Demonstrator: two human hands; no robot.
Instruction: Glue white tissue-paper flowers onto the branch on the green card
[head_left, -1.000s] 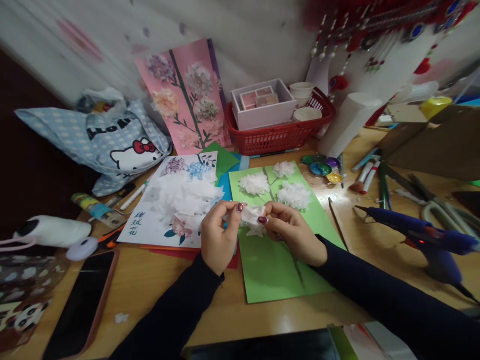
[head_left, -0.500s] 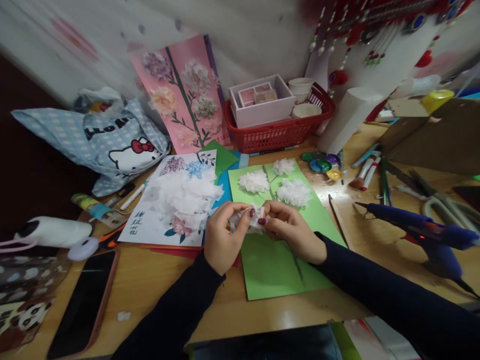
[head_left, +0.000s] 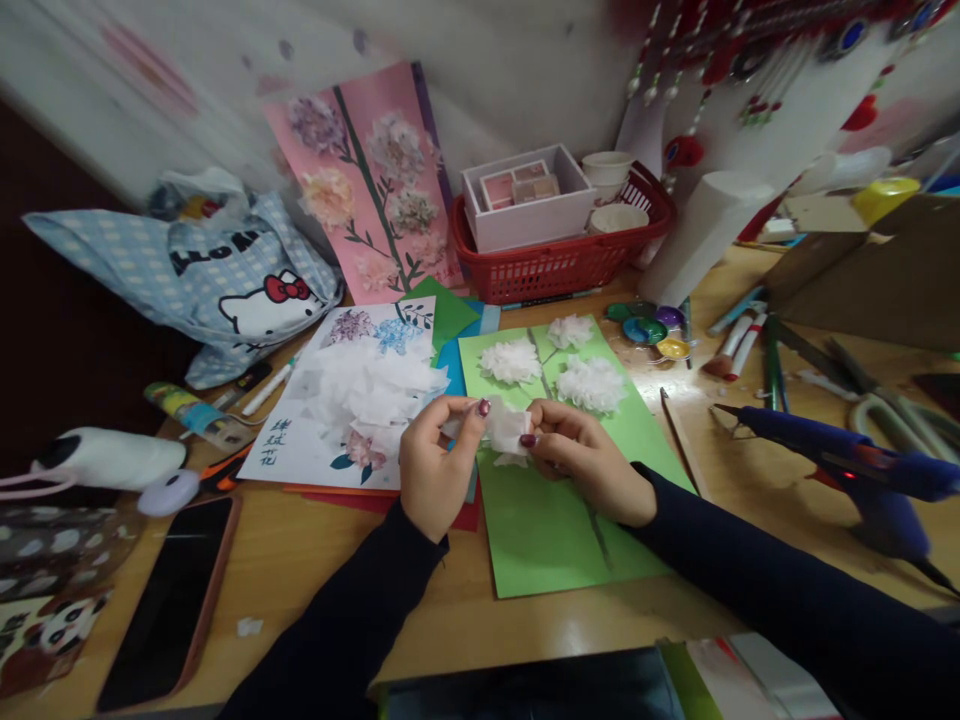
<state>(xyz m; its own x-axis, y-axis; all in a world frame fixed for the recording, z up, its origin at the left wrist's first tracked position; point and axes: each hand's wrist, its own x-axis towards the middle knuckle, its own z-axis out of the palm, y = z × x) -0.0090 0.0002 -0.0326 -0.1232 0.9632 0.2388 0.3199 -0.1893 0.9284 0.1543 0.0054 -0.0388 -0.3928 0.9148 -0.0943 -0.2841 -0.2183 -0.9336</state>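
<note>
A crumpled piece of white tissue paper [head_left: 508, 430] is pinched in my right hand [head_left: 589, 458], thumb against the bent fingers. My left hand [head_left: 439, 470] is closed, thumb and forefinger pressed together at the left edge of the paper; a bit of white shows between its fingers. Both hands hover over a green sheet [head_left: 540, 530] bearing a drawn grey stem and fluffy white paper flowers [head_left: 590, 384]. To the left, a loose heap of white tissue pieces [head_left: 367, 385] lies on a white sheet [head_left: 292, 455] with painted flowers and writing.
At the right rest a blue glue gun [head_left: 847, 450] with a red light, scissors [head_left: 885, 410] and a brush [head_left: 681, 440]. A red basket [head_left: 555, 270] and paint pots [head_left: 645, 330] stand behind. A phone [head_left: 172, 600] and a checked bag [head_left: 217, 270] are on the left.
My left hand has shifted slightly left, away from the right hand. More of the white tissue paper shows between them. The right hand has hardly moved.
</note>
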